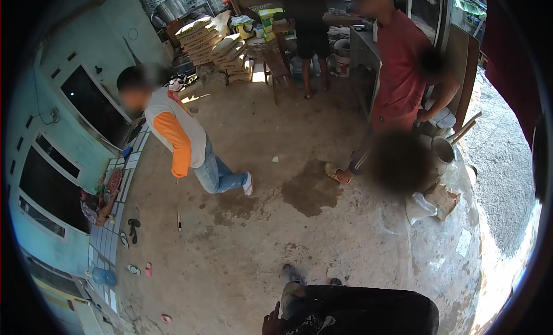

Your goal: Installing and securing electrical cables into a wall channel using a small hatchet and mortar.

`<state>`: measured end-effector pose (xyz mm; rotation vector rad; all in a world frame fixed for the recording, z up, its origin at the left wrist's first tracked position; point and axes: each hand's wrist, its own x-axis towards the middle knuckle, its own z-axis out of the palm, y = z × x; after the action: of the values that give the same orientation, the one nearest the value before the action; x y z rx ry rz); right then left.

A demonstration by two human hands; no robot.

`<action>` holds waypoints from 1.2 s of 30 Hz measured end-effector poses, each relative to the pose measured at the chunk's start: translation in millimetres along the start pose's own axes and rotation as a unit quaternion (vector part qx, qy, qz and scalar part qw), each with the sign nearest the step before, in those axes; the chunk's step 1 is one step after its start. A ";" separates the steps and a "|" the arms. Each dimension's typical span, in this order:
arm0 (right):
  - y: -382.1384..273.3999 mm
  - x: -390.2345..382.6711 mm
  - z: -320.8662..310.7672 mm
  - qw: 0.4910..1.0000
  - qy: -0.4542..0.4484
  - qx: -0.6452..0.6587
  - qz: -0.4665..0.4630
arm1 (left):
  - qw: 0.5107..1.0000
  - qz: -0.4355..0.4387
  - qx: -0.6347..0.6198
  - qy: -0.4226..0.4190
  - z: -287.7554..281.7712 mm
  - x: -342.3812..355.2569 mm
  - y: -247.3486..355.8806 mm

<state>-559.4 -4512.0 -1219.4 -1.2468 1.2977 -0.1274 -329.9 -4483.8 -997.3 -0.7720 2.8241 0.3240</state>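
At the lower edge my left hand [273, 322] hangs beside my black shirt [363, 311], partly cut off by the frame. Its fingers show apart, and I see nothing held in them. My right hand is out of the picture. Below me, the tips of my feet [292, 273] stand on the concrete floor [345, 248]. No object lies within touch of the left hand.
A person in an orange-sleeved shirt [190, 140] is at left, another in red [397, 76] at right. Stacked sacks [204, 44] fill the back. Sandals [133, 228] lie by the tiled ledge [109, 237]. A bucket [442, 149] and bags [443, 201] stand at right.
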 end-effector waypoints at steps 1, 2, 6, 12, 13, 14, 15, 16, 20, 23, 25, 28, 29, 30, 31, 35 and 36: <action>-9.3 1.4 -8.3 0.999 -0.029 -0.007 0.023 | 1.000 -0.006 -0.003 -0.001 -1.6 6.4 -2.3; -18.6 4.5 -19.7 0.998 -0.043 -0.013 0.035 | 1.000 0.008 -0.004 0.020 -2.9 14.3 -4.7; -36.8 19.9 -72.6 0.997 -0.030 -0.013 0.074 | 0.997 0.051 -0.010 0.048 -16.5 84.4 -40.6; -55.6 36.6 -151.1 0.993 -0.008 -0.012 0.115 | 0.988 0.029 0.132 0.070 -55.4 165.7 -94.6; -55.3 37.7 -163.1 0.992 0.007 -0.004 0.122 | 0.988 0.042 0.131 0.070 -58.9 176.4 -102.3; -56.4 41.0 -175.9 0.991 0.015 0.002 0.131 | 0.992 0.041 0.065 0.105 -63.9 186.8 -110.2; -56.6 45.4 -192.4 0.990 0.028 0.009 0.140 | 0.990 0.039 -0.001 0.136 -68.6 198.1 -118.0; -61.4 48.2 -202.0 0.989 0.028 0.006 0.143 | 0.991 0.038 -0.002 0.130 -66.7 195.5 -122.1; -56.6 68.9 -234.0 0.986 0.027 0.001 0.166 | 0.988 -0.002 0.069 0.138 -50.0 204.2 -139.8; -48.3 86.2 -261.1 0.984 0.051 0.036 0.166 | 0.982 -0.074 -0.147 0.090 -43.5 214.9 -174.0; -40.3 103.4 -277.2 0.985 0.036 0.016 0.167 | 0.954 -0.201 -0.214 0.062 -53.5 218.8 -170.9; -13.4 110.1 -311.4 0.983 0.036 -0.026 0.178 | 0.752 -0.457 -0.452 0.146 -70.8 226.1 -157.2; -5.7 114.7 -326.8 0.980 0.047 -0.049 0.186 | 0.637 -0.507 -0.537 0.220 -83.0 231.5 -156.9; 3.8 122.6 -344.1 0.975 0.072 -0.075 0.195 | 0.538 -0.524 -0.592 0.292 -104.2 238.8 -156.1; 29.2 143.9 -356.6 0.957 0.124 -0.134 0.226 | 0.481 -0.514 -0.624 0.339 -135.3 254.7 -156.4; -46.1 41.3 -540.7 0.963 0.181 -0.176 0.096 | 0.561 -0.358 -0.638 0.387 -291.1 373.9 -161.4; -90.9 -1.4 -579.9 0.978 0.202 0.006 0.050 | 0.576 -0.316 -0.654 0.374 -333.7 403.2 -156.5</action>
<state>-951.2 -4901.6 -1021.2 -1.1783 1.7047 -0.3300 -632.5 -4894.1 -801.1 -2.5023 1.9452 2.5144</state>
